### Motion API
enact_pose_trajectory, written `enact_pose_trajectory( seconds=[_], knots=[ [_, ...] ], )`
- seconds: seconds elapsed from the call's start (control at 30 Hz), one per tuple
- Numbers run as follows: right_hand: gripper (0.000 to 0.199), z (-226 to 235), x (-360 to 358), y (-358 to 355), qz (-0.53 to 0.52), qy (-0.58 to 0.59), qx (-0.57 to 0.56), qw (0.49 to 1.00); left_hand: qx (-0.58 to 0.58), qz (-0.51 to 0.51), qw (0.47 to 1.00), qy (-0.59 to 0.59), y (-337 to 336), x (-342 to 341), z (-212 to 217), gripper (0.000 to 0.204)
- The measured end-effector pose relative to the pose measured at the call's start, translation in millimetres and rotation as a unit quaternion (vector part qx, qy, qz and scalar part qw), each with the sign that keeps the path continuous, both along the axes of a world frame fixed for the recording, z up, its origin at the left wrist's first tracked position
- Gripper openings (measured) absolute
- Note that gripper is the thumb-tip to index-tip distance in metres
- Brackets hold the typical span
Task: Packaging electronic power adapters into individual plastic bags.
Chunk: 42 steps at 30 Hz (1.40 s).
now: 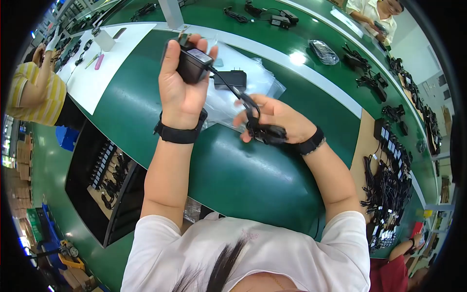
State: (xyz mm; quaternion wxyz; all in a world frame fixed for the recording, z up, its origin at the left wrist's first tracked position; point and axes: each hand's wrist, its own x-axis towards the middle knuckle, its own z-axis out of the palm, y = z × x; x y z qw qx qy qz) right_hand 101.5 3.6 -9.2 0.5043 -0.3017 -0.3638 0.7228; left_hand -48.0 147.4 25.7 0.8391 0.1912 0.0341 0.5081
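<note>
The left hand [181, 90] is lifted up and grips one black plastic power adapter block [193, 64]. Its thin black cord [232, 88] runs down and to the right, to the right hand [273, 121]. That hand is closed around one bunched coil of the cord [265, 132], low over the green table [243, 180]. So the cord slants from block to coil. A second black adapter [230, 79] lies on clear plastic bags [253, 85] behind the hands.

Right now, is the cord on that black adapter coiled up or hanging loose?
Mostly coiled. The right hand grips a gathered bundle of cord, and only a short stretch runs up to the black adapter in the left hand.
</note>
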Motion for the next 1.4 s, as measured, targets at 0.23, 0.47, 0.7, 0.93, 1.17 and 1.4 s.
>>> enact_pose_trajectory(
  seconds=[0.23,0.47,0.7,0.93,1.17,1.4],
  knots=[
    [0.036,-6,17,15,-0.281,0.005,-0.075,0.957,0.103,0.034,0.992,0.069,2,-8,3,0.023],
    [0.035,8,13,15,-0.352,-0.017,0.057,0.934,0.14,-0.118,0.933,0.309,-30,20,-13,0.042],
    [0.047,13,-1,16,-0.354,-0.153,0.103,0.917,0.177,-0.05,0.91,0.371,-43,23,-11,0.044],
    [0.052,8,-22,17,-0.377,-0.47,0.234,0.763,0.206,-0.004,0.917,0.341,-42,23,-12,0.05],
    [0.065,7,-22,17,-0.328,-0.485,0.273,0.763,0.228,-0.013,0.908,0.351,-28,16,-4,0.053],
    [0.025,52,-14,16,-0.336,-0.343,0.088,0.873,0.247,0.214,0.902,0.281,-4,-3,11,0.052]
  ],
)
